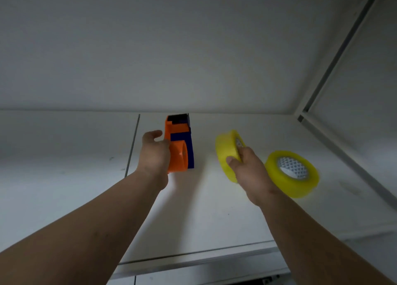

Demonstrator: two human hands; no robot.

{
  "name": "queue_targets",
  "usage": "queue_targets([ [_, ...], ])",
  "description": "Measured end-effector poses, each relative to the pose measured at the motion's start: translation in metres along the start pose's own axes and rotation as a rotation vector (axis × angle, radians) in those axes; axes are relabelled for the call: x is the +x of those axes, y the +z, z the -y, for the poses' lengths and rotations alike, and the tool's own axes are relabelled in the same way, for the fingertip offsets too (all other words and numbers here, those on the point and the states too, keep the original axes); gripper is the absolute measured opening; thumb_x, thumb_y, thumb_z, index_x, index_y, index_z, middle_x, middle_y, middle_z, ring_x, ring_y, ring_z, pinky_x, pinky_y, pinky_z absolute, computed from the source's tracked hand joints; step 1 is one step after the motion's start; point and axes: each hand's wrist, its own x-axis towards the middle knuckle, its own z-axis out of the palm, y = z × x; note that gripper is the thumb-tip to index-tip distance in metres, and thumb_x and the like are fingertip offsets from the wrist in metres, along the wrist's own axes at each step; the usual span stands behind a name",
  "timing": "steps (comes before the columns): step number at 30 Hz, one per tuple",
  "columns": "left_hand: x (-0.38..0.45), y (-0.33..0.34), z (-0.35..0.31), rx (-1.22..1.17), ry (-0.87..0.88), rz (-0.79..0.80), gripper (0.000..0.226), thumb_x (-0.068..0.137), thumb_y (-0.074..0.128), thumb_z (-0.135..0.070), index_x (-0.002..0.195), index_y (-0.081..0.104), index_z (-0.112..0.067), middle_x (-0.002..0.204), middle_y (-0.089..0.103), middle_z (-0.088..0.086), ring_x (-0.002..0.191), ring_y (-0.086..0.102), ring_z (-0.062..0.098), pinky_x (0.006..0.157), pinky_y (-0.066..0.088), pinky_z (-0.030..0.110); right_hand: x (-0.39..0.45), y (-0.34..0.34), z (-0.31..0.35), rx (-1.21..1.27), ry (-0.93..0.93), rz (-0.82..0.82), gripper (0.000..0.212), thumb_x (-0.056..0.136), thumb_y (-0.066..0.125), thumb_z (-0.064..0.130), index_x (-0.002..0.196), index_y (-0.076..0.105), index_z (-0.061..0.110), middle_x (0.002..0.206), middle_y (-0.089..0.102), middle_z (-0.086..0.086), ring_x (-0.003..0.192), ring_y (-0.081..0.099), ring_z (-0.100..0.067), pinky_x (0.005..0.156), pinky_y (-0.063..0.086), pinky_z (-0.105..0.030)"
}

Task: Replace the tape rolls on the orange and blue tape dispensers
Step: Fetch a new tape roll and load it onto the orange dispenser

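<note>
1. The left hand [153,153] grips the orange and blue plastic tape dispenser [180,144], which stands on the white desk [204,216].
2. The right hand [247,168] pinches a yellow tape roll [225,156], held on edge above the desk.
3. A second yellow tape roll [293,174] lies just right of it.

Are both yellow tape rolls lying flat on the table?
No: the right hand holds one roll on edge; the other roll lies flat.

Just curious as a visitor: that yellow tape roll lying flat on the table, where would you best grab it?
Probably from above. The loose tape roll lies flat on the table with its core hole facing up, so fingers could go into the hole and a thumb over the outer rim. Its near and right sides look free; the right hand is just to its left.
</note>
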Motion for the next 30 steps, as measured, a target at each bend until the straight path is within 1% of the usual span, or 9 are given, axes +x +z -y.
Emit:
queue_targets([
  [3,0.002,-0.008,-0.001,-0.020,-0.013,-0.005,0.042,0.095,0.046,-0.012,0.135,0.038,-0.022,0.093,0.054,-0.004,0.080,0.059,0.022,0.058,0.047,0.034,-0.014,0.006,0.013,0.287,0.003,0.051,0.020,0.095,0.056,0.020,0.114,0.056,0.014,0.111,0.065,-0.009,0.103,0.062,-0.029,0.092,0.050,-0.054],
  [8,-0.003,-0.019,-0.003,-0.069,-0.034,-0.014,0.035,0.094,0.045,-0.010,0.126,0.040,-0.022,0.097,0.054,0.002,0.083,0.058,0.025,0.057,0.047,0.034,-0.034,0.021,0.029,0.443,-0.075,0.165,0.019,0.095,0.054,0.014,0.114,0.058,0.016,0.110,0.069,-0.006,0.103,0.064,-0.025,0.090,0.051,-0.049],
  [14,-0.024,-0.027,-0.004,-0.093,0.021,-0.084,0.019,0.090,0.050,-0.011,0.106,0.042,-0.017,0.092,0.053,0.009,0.072,0.053,0.025,0.052,0.039,0.031,-0.056,0.035,0.039,0.261,-0.269,0.220,0.022,0.092,0.058,0.017,0.113,0.055,0.023,0.108,0.066,0.000,0.099,0.063,-0.017,0.089,0.052,-0.046],
  [16,-0.034,-0.029,-0.005,-0.090,0.042,-0.082,0.017,0.093,0.054,-0.019,0.106,0.042,-0.021,0.089,0.053,0.006,0.069,0.052,0.023,0.051,0.038,0.030,-0.064,0.039,0.040,0.194,-0.328,0.237,0.025,0.091,0.059,0.019,0.115,0.053,0.023,0.108,0.064,0.001,0.097,0.062,-0.015,0.087,0.052,-0.045],
  [18,-0.044,-0.033,-0.006,-0.084,0.075,-0.041,0.010,0.095,0.055,-0.031,0.096,0.047,-0.025,0.086,0.057,0.003,0.067,0.053,0.022,0.051,0.037,0.028,-0.072,0.043,0.041,0.148,-0.389,0.248,0.029,0.090,0.059,0.020,0.119,0.051,0.019,0.109,0.063,0.000,0.096,0.061,-0.015,0.085,0.052,-0.045],
  [22,-0.061,-0.047,-0.008,-0.131,0.072,0.054,0.035,0.094,0.047,-0.053,0.088,0.060,-0.022,0.069,0.060,-0.004,0.059,0.053,0.017,0.055,0.035,0.028,-0.085,0.048,0.041,0.135,-0.469,0.273,0.028,0.090,0.058,0.024,0.117,0.050,0.018,0.107,0.061,-0.004,0.095,0.060,-0.020,0.083,0.051,-0.049],
  [24,-0.069,-0.054,-0.008,-0.149,0.048,0.082,0.045,0.094,0.042,-0.060,0.088,0.062,-0.020,0.070,0.063,-0.001,0.059,0.055,0.017,0.057,0.036,0.029,-0.092,0.051,0.041,0.152,-0.494,0.257,0.027,0.086,0.054,0.028,0.111,0.051,0.017,0.103,0.060,-0.006,0.091,0.059,-0.022,0.079,0.051,-0.048],
  [28,-0.085,-0.066,-0.005,-0.204,0.061,0.114,0.046,0.098,0.038,-0.052,0.086,0.062,-0.014,0.065,0.069,0.000,0.055,0.063,0.014,0.046,0.046,0.024,-0.104,0.059,0.039,0.165,-0.541,0.198,0.025,0.074,0.046,0.020,0.099,0.049,0.018,0.090,0.056,-0.005,0.077,0.053,-0.019,0.062,0.044,-0.035],
  [30,-0.089,-0.073,-0.006,-0.185,0.091,0.105,0.041,0.099,0.040,-0.047,0.089,0.063,-0.015,0.070,0.069,0.001,0.064,0.062,0.019,0.056,0.045,0.028,-0.111,0.063,0.040,0.146,-0.561,0.197,0.026,0.072,0.045,0.018,0.098,0.049,0.015,0.089,0.055,-0.006,0.075,0.051,-0.020,0.062,0.042,-0.033],
])
